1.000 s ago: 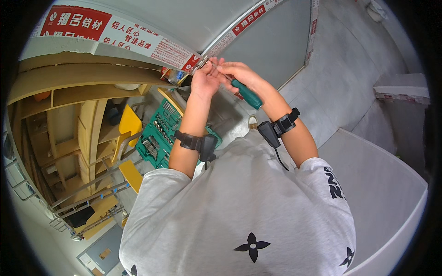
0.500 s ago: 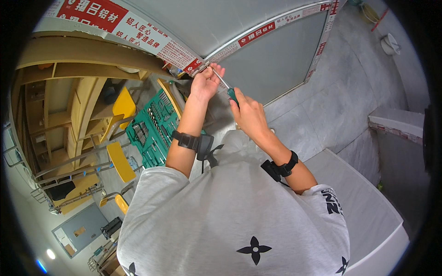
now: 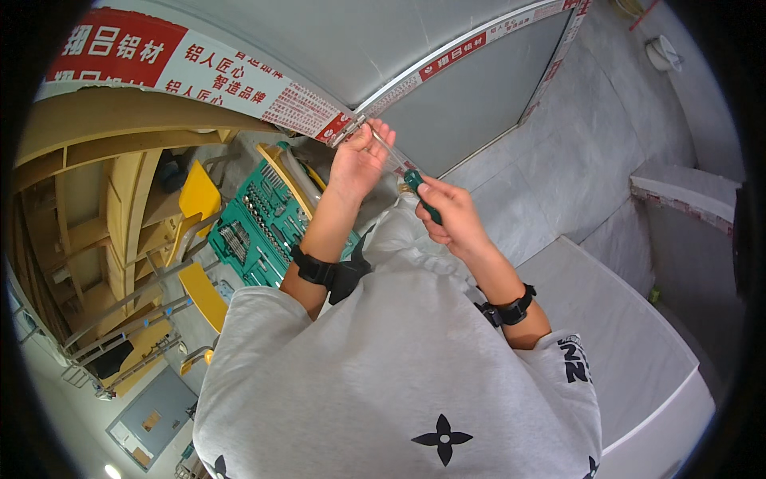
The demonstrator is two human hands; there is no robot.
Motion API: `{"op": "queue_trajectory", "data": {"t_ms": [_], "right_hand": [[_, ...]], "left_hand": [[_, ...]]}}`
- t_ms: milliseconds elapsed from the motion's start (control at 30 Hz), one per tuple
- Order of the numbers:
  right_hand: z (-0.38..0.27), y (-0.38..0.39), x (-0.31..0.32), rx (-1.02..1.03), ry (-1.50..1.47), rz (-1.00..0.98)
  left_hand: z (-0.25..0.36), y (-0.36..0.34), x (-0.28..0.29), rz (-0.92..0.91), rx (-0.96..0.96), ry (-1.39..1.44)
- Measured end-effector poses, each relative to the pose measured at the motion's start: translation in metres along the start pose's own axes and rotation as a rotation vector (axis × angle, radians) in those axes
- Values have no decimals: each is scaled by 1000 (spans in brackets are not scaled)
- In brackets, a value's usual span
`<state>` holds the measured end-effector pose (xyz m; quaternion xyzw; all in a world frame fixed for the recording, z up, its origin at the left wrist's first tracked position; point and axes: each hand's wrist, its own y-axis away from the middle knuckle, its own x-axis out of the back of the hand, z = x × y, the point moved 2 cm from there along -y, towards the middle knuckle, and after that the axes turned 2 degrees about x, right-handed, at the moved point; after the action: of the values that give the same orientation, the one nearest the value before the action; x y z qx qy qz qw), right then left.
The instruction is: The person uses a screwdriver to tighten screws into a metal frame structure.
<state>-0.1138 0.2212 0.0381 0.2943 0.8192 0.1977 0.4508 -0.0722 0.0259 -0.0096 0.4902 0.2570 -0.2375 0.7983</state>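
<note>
"Screwdriver (image 3: 413, 180): position?"

"Green handle in my right hand (image 3: 452, 214), fingers closed round it. Shaft slants up toward my left hand (image 3: 359, 164), by the small metal fitting (image 3: 349, 129) on the frame (image 3: 299, 104)."

"Left hand?"

"Fingers loosely spread, thumb side against the fitting (whether it pinches anything, I cannot tell)."

"Progress?"

"Partway, I judge. Fitting lies along the frame's end; tool in hand and brought up to it. Screws too small to make out, so seated or loose: unknown. Work at that fitting looks unfinished."
</note>
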Motion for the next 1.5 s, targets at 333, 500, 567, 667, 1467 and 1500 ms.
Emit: {"op": "queue_trajectory", "data": {"t_ms": [333, 500, 567, 667, 1467, 1500], "right_hand": [[9, -9, 9, 525, 773, 204], [10, 2, -8, 948, 1640, 389], [11, -4, -7, 815, 1528, 346], [22, -13, -1, 966, 1136, 269], [35, -19, 11, 511, 389, 162], [30, -17, 12, 233, 78, 52]], "left_hand": [[-4, -14, 12, -249, -32, 38], [-6, -9, 9, -248, -64, 91], [-6, -7, 6, -204, -60, 71], [-6, -2, 0, -166, -38, 54], [-13, 4, -8, -235, 26, 151], [-14, 6, -8, -235, 24, 151]]}}
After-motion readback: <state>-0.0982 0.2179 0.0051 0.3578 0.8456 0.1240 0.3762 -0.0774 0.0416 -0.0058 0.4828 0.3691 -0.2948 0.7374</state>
